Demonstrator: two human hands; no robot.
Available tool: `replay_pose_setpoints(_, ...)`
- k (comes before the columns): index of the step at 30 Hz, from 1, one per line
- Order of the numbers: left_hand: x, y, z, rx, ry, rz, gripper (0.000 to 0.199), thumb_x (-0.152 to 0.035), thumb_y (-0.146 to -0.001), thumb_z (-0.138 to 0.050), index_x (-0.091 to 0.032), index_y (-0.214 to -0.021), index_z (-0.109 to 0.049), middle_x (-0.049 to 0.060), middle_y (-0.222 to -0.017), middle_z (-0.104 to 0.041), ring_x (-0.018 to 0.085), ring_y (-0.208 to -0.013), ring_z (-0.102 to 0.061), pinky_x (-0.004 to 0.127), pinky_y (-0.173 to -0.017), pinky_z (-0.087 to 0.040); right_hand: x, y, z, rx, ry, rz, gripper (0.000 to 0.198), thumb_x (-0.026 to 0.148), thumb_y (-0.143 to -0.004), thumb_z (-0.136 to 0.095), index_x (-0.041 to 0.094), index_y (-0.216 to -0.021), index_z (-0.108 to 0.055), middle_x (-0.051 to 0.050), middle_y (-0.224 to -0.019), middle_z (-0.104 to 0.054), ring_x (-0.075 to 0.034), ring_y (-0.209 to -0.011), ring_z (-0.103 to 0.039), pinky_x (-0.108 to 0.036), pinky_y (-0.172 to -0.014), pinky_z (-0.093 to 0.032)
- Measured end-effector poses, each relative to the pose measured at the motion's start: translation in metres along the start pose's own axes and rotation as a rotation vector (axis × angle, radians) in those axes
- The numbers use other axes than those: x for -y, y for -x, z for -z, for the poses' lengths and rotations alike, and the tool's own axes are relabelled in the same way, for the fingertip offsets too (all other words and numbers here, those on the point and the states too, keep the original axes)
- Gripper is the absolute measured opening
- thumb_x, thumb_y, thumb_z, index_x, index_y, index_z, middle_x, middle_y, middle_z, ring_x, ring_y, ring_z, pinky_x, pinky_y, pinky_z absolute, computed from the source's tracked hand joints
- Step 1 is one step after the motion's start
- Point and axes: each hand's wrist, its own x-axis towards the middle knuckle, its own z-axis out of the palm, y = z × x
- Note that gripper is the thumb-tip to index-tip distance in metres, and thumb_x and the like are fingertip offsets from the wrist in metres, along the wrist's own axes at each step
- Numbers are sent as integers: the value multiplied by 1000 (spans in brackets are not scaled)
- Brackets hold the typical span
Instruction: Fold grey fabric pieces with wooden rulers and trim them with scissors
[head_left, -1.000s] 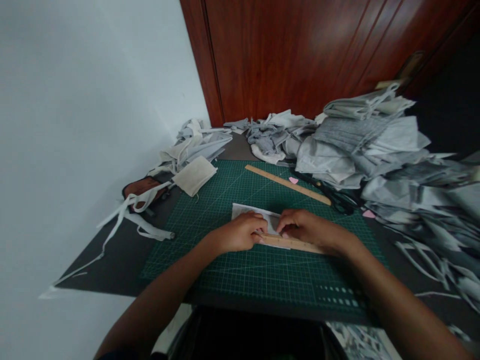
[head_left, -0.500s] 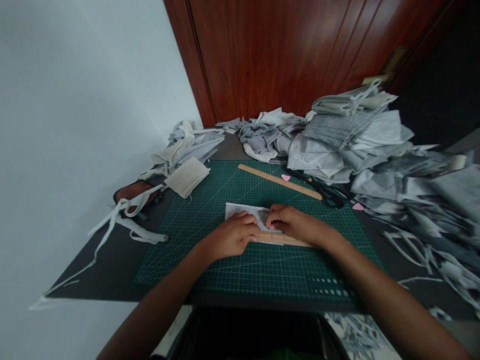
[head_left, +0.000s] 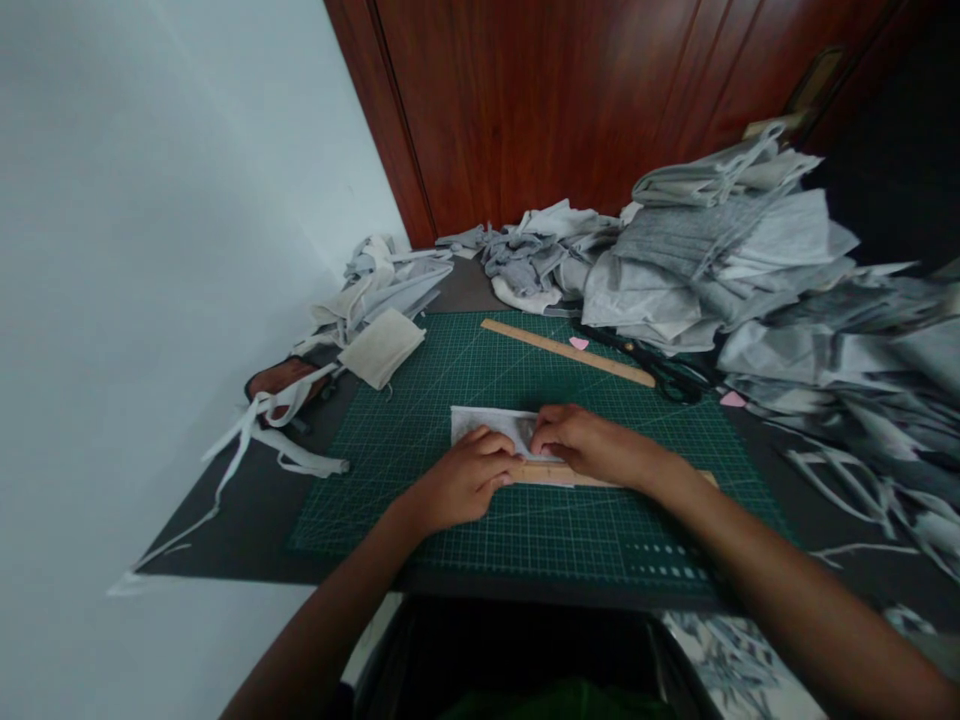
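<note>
A small pale grey piece of fabric lies on the green cutting mat. A wooden ruler runs along its near side, with a strip of fabric showing below the ruler. My left hand is closed on the fabric at the ruler's left end, fingers curled over the cloth and thumb by the ruler. To its right, my right hand pinches the fabric just above the ruler, its wrist passing over the ruler. The fingertips of both hands are partly hidden.
A second wooden ruler and black scissors lie toward the back of the mat. Piles of grey fabric stand at back and right. Left are a beige folded cloth, white straps and a brown pouch.
The camera view has shifted slightly, moving the surroundings a little to the right. Both hands keep nearly the same place on the fabric and ruler.
</note>
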Motion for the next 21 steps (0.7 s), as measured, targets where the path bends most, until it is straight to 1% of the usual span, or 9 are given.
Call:
replay_pose_setpoints(3,2,0,3,12,86,35,32,-11,-101,-45,-22,-116,-71,6,-113,-63,21,-113,-56,36,-103,-45,-3,1,1,-10,7,29,29,-1,-93,-58,22,-96,-74,-6,-107,-67,-22,-103,-63,-37,-94,-46)
replay_pose_setpoints(6,6,-1,5,30,138,61,33,-11,-98,-46,-22,-114,-73,6,-114,-63,21,-113,-58,37,-104,-45,-6,1,1,-9,-8,41,28,1,-94,-58,23,-97,-74,-7,-117,-66,-24,-112,-61,-40,-101,-44)
replay_pose_setpoints(8,9,-2,5,38,157,67,32,-11,-98,-46,-22,-111,-74,6,-114,-63,21,-114,-58,37,-105,-45,-9,0,0,-9,-10,40,26,1,-95,-58,23,-97,-73,-8,-120,-65,-24,-116,-61,-42,-102,-44)
replay_pose_setpoints(12,11,-1,3,28,174,76,32,-11,-98,-46,-22,-107,-75,6,-113,-64,20,-111,-59,37,-103,-47,-15,-3,-3,-26,-38,67,21,7,-97,-59,22,-96,-74,-9,-118,-66,-25,-115,-62,-42,-101,-44)
replay_pose_setpoints(14,10,0,3,11,157,86,32,-11,-98,-47,-22,-109,-75,5,-111,-64,20,-110,-60,36,-101,-48,-18,-3,-4,-36,-31,82,20,8,-97,-60,23,-97,-74,-8,-119,-67,-25,-116,-61,-42,-102,-44)
replay_pose_setpoints(17,9,4,2,-24,71,80,31,-11,-98,-49,-22,-113,-74,5,-108,-64,20,-107,-60,35,-97,-49,-15,-2,-1,-43,54,89,20,7,-97,-60,23,-97,-73,-8,-121,-68,-26,-117,-60,-45,-101,-42)
replay_pose_setpoints(19,9,7,2,-47,-20,82,27,-13,-99,-51,-21,-112,-74,5,-104,-65,21,-103,-59,36,-96,-49,-8,-1,1,-61,121,78,21,7,-96,-59,22,-97,-73,-9,-117,-69,-27,-112,-60,-47,-99,-42)
replay_pose_setpoints(21,9,10,1,-76,-93,98,22,-16,-100,-53,-21,-106,-73,4,-102,-65,21,-102,-58,38,-96,-48,1,-2,1,-84,131,83,19,9,-97,-59,21,-99,-73,-10,-113,-70,-27,-108,-61,-47,-98,-43)
